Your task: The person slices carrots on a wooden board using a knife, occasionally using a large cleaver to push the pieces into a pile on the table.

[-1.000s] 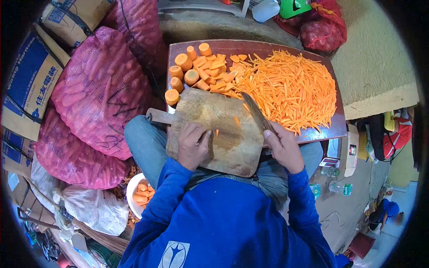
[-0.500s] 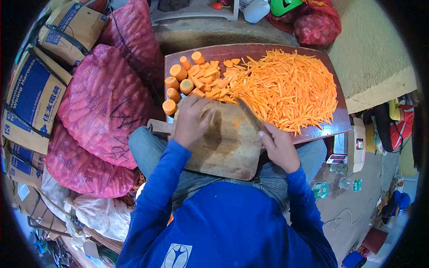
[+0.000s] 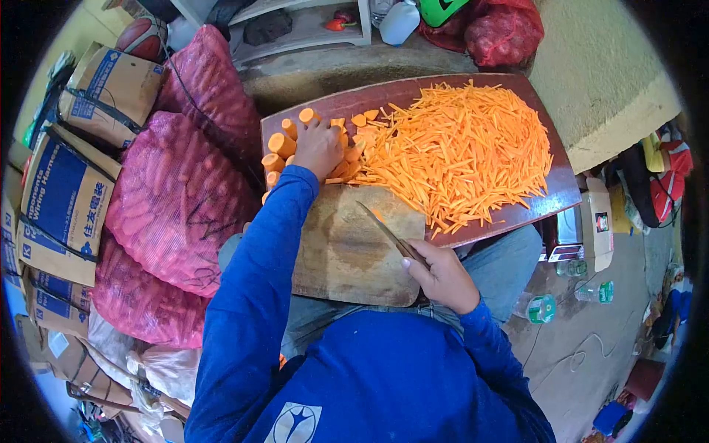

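Note:
My left hand [image 3: 320, 148] reaches over the carrot chunks [image 3: 281, 144] at the left of the dark red table [image 3: 384, 90]; its fingertips are among the pieces, and what they touch is hidden. In my right hand [image 3: 443, 277] is a knife [image 3: 391, 235], its blade pointing up and left over the wooden cutting board [image 3: 347, 251]. The board rests on my lap against the table edge, with a small orange bit beside the blade. A big heap of carrot strips [image 3: 480, 155] covers the table's right side.
Red mesh sacks [image 3: 177, 199] and strapped cardboard boxes [image 3: 70, 199] stand at the left. A concrete ledge [image 3: 605, 81] is at the upper right. Plastic bottles [image 3: 541, 308] lie on the floor at the right. A shelf [image 3: 295, 37] stands behind the table.
My left hand has gone from the board up to the carrot chunks. The knife in my right hand has come down and left over the board. The view has shifted slightly.

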Demonstrator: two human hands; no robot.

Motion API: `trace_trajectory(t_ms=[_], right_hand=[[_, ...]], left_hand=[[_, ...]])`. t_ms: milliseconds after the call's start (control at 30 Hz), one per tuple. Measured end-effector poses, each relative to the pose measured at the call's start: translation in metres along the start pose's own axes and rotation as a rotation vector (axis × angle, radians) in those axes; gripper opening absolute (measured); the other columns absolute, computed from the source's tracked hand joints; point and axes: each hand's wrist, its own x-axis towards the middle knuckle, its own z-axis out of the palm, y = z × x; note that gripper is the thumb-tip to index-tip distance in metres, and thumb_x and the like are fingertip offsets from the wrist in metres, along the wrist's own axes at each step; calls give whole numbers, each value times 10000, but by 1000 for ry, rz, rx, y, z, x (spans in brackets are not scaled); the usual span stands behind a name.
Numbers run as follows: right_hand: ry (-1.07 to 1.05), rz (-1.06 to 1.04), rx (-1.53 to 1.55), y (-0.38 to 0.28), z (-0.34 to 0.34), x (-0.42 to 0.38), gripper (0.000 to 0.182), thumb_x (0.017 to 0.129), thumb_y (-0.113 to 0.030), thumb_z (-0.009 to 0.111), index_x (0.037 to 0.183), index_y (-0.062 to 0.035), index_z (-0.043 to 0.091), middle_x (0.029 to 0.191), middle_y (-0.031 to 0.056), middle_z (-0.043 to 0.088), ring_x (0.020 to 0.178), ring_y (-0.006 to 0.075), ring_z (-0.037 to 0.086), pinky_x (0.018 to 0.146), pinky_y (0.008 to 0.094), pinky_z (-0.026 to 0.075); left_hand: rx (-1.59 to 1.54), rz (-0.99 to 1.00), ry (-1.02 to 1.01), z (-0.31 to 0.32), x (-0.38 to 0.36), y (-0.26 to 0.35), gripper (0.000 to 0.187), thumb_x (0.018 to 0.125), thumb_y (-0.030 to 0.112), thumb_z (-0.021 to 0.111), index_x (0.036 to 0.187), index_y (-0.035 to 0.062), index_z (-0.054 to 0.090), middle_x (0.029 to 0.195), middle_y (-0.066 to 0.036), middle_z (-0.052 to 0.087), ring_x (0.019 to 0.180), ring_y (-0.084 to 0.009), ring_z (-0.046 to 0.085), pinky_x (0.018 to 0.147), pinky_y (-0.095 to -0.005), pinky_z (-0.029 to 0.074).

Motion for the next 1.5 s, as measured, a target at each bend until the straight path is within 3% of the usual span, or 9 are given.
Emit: trace_trajectory(t_ms=[167,233,500,633,700,833,900,1000,1500], right_hand=[[-3,27,12,6,-3,-1,333,1053,-167,670,1327,20,681,899,193,704,795,274,693,761,395,553],[19,16,31,7,-2,-1,333,1056,-170,667,1331,18,681,892,189,700,794,269,687,760,392,551],[-86,27,55,-6,-1,-6,330,1053,-155,667,1329,26,671,933,199,708,812,270,693,764,390,550],[-232,95,-30,-10,-5,13,340,1052,-158,667,1336,29,665,936,203,712,805,275,699,759,392,552],[10,-95,-43,-2,0,20,326,1049,-178,664,1315,10,654,916,281,692,804,421,727,732,459,562],[-24,-14,-19,-9,-6,20,386,1045,-172,676,1372,29,645,946,204,706,818,276,683,791,383,555],[-189,85,-23,-22,-5,15,346,1044,-170,666,1344,-1,647,975,285,707,862,445,735,759,461,572],[-225,-48,-13,-17,11,5,370,1043,-176,667,1369,-5,631,1005,296,707,889,475,723,772,482,572],[-361,-48,-342,-25,26,28,392,1087,-270,596,1386,-27,522,888,307,714,833,519,709,709,606,548]], left_hand=[[-110,-32,116,-13,-6,7,216,844,75,734,1054,37,769,1037,-153,750,1027,-342,694,958,-507,501],[-610,-193,393,-35,-24,27,241,865,13,744,1104,-5,778,990,-169,761,900,-322,722,831,-454,553],[-834,-540,166,-79,-170,111,239,897,17,793,1134,-12,783,914,-148,725,830,-265,700,744,-358,553],[-735,-463,161,-82,-194,125,274,883,16,819,1151,-11,768,1013,-160,708,912,-306,704,779,-363,568],[-722,-365,188,-80,-199,123,324,866,20,824,1179,5,742,1140,-179,665,957,-345,674,781,-408,556],[-640,-208,188,-68,-204,116,343,819,-3,828,1156,-3,761,1146,-181,667,975,-358,687,810,-434,568],[-587,-114,203,-64,-205,119,421,750,-21,782,1167,30,750,1119,-166,642,948,-377,634,829,-474,530],[-548,-121,185,-62,-207,122,473,710,-15,759,1180,33,744,1145,-176,622,1013,-394,609,841,-479,519],[-495,-89,36,-71,-212,123,420,818,103,703,1223,-8,718,1229,-170,619,1126,-385,577,961,-496,476]])
